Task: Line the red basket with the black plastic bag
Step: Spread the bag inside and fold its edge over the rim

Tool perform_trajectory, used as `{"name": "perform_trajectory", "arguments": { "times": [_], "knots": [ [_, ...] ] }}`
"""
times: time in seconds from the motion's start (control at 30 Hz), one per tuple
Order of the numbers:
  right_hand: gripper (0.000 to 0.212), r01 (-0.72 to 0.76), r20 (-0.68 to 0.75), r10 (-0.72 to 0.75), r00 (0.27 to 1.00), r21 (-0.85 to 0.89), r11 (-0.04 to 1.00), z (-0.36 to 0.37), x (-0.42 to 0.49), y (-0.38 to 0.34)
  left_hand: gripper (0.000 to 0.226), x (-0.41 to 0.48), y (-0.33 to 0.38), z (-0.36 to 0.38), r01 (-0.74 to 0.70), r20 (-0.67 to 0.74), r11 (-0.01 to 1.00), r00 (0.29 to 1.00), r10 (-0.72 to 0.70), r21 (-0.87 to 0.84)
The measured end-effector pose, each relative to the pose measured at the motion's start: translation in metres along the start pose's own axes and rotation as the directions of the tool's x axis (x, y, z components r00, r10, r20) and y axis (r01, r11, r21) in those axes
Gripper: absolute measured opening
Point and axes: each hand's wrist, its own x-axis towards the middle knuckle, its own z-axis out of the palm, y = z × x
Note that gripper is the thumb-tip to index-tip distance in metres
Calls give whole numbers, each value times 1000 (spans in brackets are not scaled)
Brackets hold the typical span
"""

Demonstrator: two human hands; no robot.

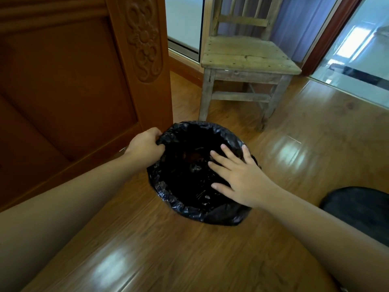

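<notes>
My left hand (145,145) is pinched shut on the black plastic bag (189,209) at its left rim; the film looks thin, crinkly and slippery, so I'd grab folded edges. Bag mouth faces straight up, long axis vertical, hiding the basket on the floor (168,249); my right hand (237,175) lies spread flat, gripping nothing.

daylight from windows (183,22) | glare on floor (292,157) | edges warped | slight blur

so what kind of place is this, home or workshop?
Likely a home interior, a room by a doorway. Cues: glossy wood-plank floor, a carved wooden door, and a worn wooden chair against the glass panels. Nothing in view suggests a workshop.
</notes>
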Motion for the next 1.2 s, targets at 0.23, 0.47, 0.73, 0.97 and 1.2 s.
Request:
{"name": "perform_trajectory", "arguments": {
  "times": [0.23,0.47,0.73,0.97,1.2],
  "knots": [
    [56,-17,-46,31,998,277,961,-1,-7,2,44,7,-23,12,183,-98,961,974,-206,-206],
    [57,-11,-67,32,997,289,957,10,-4,-2,65,-1,-28,18,198,87,901,980,-178,-386],
    [53,-24,-248,93,964,268,963,12,1,-2,42,-31,-21,15,-390,-272,894,856,440,219],
    [30,36,-320,66,945,305,952,5,1,-10,29,-53,-4,51,-648,-7,732,748,664,213],
    [18,48,-334,71,940,335,941,8,2,-15,16,-47,6,66,-634,8,749,764,645,193]
  ]
}}
